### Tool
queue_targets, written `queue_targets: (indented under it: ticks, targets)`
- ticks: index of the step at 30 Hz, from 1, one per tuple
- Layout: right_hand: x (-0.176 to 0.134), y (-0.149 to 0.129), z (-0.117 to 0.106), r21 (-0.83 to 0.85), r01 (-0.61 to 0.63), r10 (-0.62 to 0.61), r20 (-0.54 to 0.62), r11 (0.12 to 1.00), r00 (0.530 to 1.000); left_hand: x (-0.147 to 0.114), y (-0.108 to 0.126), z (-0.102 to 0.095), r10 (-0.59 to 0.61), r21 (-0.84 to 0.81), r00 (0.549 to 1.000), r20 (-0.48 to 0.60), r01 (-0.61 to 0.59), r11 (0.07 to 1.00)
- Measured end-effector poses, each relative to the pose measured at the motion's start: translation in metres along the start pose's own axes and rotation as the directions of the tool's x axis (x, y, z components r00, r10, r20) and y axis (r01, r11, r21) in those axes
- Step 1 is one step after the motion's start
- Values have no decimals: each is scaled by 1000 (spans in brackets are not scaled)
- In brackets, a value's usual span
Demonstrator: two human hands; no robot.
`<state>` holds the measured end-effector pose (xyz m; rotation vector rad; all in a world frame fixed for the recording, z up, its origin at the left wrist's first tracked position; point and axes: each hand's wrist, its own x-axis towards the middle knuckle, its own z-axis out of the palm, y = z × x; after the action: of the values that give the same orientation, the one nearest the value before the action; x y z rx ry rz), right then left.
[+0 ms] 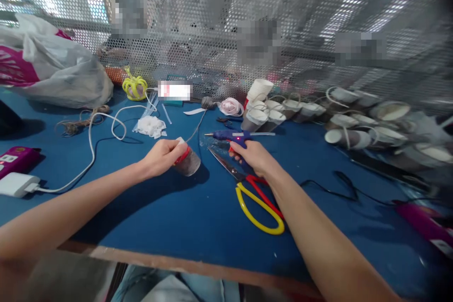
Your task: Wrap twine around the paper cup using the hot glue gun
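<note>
Holds small cup [189, 164] in left hand [163, 155], glue gun [226, 136] in right hand [253, 155]. Has scissors [240, 178] lying toward near edge of table [173, 219].

At the bench's [152, 226] far left sits a white-and-magenta plastic bag [67, 73], with a brown twine tangle [83, 123] before it and a yellow ribbed object [135, 88] to its right. Near left: magenta power strip [19, 159], white adapter [16, 185], trailing white cable [91, 139]. A perforated screen [208, 9] stands behind.

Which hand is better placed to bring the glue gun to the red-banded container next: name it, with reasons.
The right hand, I'd judge: it holds the blue glue gun, nozzle pointing leftward, while the left hand is holding the red-banded container.
</note>
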<state>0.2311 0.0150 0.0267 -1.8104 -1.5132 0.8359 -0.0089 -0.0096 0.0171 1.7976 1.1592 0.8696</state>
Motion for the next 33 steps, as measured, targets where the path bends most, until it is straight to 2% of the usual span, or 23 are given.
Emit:
queue_targets:
  ticks: [4,7,11,13,15,17,19,21,23,26,29,33]
  targets:
    - [11,7,2,-162,-49,41,-49,986,998,-6,3,-3,35,68,999,11,-36,997]
    - [15,5,-1,-246,-68,52,-70,967,996,-15,6,-5,37,55,999,13,-38,998]
    - [5,-13,-4,-263,-11,-21,-119,965,993,-23,10,-1,57,3,998,17,-57,998]
    - [-8,-26,2,-209,66,-77,-44,976,996,-26,13,3,71,0,997,33,-71,997]
    - [-24,-40,13,-105,144,-131,121,984,984,-29,15,7,95,5,993,64,-96,995]
    - [-38,-50,28,29,191,-192,284,981,939,-31,16,11,119,0,987,111,-119,993]
    - [-49,-55,41,231,192,-265,347,954,900,-34,16,15,131,-13,978,162,-130,991]
    - [-55,-56,49,425,160,-316,325,891,891,-36,15,17,129,-33,974,188,-125,992]
    - [-58,-53,52,521,146,-328,276,841,904,-37,15,18,93,-78,979,179,-80,994]
    - [-58,-49,49,579,167,-331,188,798,925,-37,16,17,-27,-228,988,150,62,972]
    - [-60,-47,45,622,202,-334,102,756,937,-35,17,16,-146,-377,975,165,199,905]
    - [-64,-49,43,566,277,-366,47,777,929,-34,14,16,-222,-429,955,196,287,857]
